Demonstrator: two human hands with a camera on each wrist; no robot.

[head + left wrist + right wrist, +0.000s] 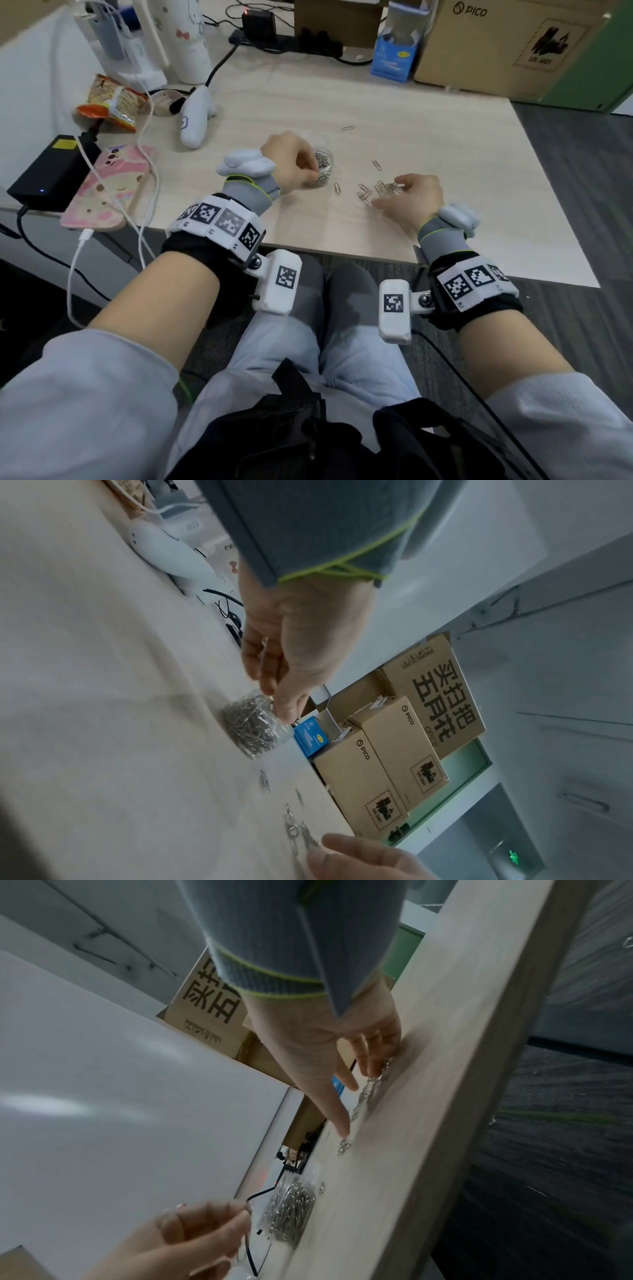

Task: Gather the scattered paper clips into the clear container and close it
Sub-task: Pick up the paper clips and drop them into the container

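Left hand (287,161) fingers (270,680) curled together over open container (322,168); whether pinching clip, cannot tell. Right hand (411,198) fingers (371,1056) spread, tips pressing on clips (376,190) heaped just under them on tabletop (445,154). More clips lie singly between hands, others beyond fingertips. No lid seen. Judgement: clips light, stiff, slippery, tangle easily; rake into heap, pinch several together. Container light, may tip; steady by wall.

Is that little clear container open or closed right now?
Open. The container has no lid on it, and the left hand is at its mouth above the clips heaped inside. Loose clips lie on the desk.
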